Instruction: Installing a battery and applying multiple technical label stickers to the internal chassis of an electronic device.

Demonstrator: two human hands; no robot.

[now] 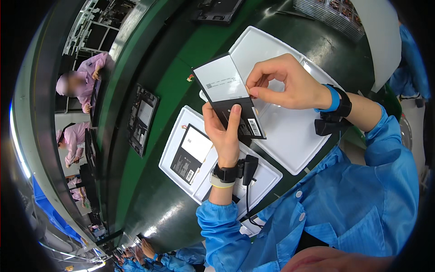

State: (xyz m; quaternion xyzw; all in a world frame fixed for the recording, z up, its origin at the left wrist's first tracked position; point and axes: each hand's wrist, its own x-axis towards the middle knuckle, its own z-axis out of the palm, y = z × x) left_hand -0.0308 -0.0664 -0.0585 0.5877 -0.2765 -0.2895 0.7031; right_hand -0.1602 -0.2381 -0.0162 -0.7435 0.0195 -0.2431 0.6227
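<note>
My left hand [223, 138] grips a flat laptop battery [219, 81] by its lower part, thumb across the black face. The battery is tilted up; one section is white with small print and the rest is black with a barcode label. At its right edge my right hand [290, 84] is closed in a pinch. Something small and orange-tan shows by those fingertips, too small to name. Below the left wrist, a second battery [191, 156] of the same look lies in a white tray [170, 165].
A larger white tray [294, 156] lies beneath my right hand. To the left, an opened laptop base [143, 119] sits on the green conveyor belt [174, 81], with another laptop base [217, 10] farther up. Clear plastic trays [333, 16] stand at top right. Co-workers [84, 79] work across the line.
</note>
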